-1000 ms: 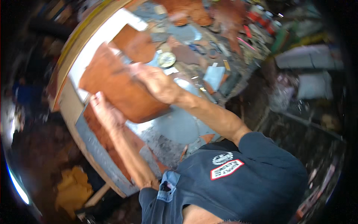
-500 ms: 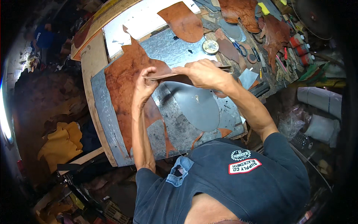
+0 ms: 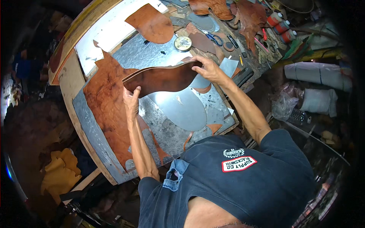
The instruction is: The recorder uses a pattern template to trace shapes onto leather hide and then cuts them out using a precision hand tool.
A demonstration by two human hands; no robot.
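Note:
A dark brown leather piece [image 3: 163,79] with a curved outline is held up over the bench, its smooth face tilted toward me. My left hand [image 3: 131,99] pinches its lower left end, thumb on the near face. At the upper right end my right hand [image 3: 207,70] grips it between thumb and fingers. The edge along the top looks doubled, as if two layers lie together. Beneath it rests a grey rounded template [image 3: 184,110]. To the left spreads a large reddish-brown hide [image 3: 100,87] with a cut-out edge, partly hidden by the held piece.
A round tin [image 3: 183,43], blue-handled scissors [image 3: 214,39] and a rounded brown leather piece [image 3: 150,24] lie at the far side. Several red bottles [image 3: 281,26] stand at the back right. Leather scraps [image 3: 214,128] sit near the front edge. Yellow leather [image 3: 61,171] hangs at the left.
The leather piece has turned from nearly edge-on to showing its broad face. My hands have moved farther apart along it, and the view has shifted so the bench appears farther left.

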